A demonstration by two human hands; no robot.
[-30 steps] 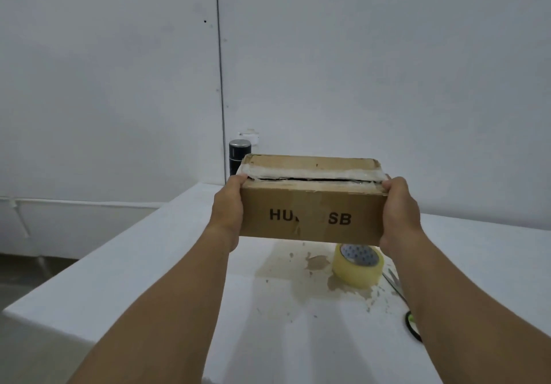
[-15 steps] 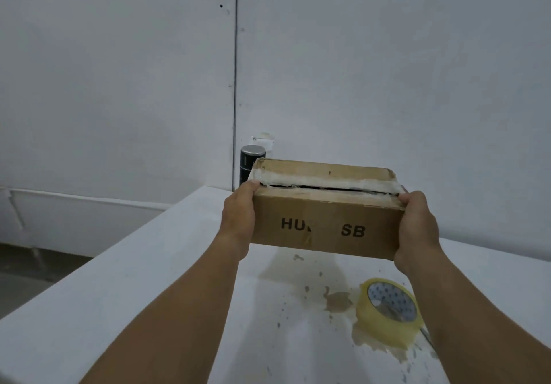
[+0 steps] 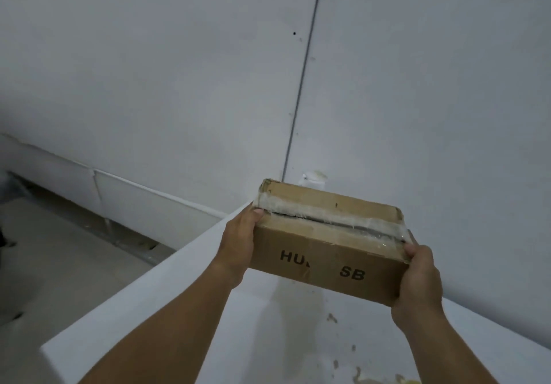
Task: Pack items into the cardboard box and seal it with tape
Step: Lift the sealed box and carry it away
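**A:** State hand condition and box location.

**B:** Landmark: the cardboard box (image 3: 329,243). It is held in the air above the white table (image 3: 167,318), clear of its surface and tilted down toward the right. The left hand (image 3: 238,246) clamps the box's left end, thumb on the top edge. The right hand (image 3: 419,285) clamps the right end, fingers hooked over the top corner. Both hands are closed on the box; neither is free.

**A:** Reason for this hold?

**B:** Judgement: an end-to-end grip keeps the top seam exposed and unobstructed. A strip of clear tape (image 3: 334,219) runs along that seam, but a dark gap shows beside it, so the closure appears incomplete or loose. The hold likely serves inspection or repositioning.

**A:** Surroundings?

**B:** Below the box, brownish stains (image 3: 332,318) mark the table. Behind the box, a small white fitting (image 3: 313,179) sits at the base of the wall (image 3: 179,70), partly hidden by the box's far edge. Left of the box, beyond the table edge, lies bare floor (image 3: 44,249).

**A:** Obstructions?

**B:** None near the box. No tape roll is identifiable in this view.
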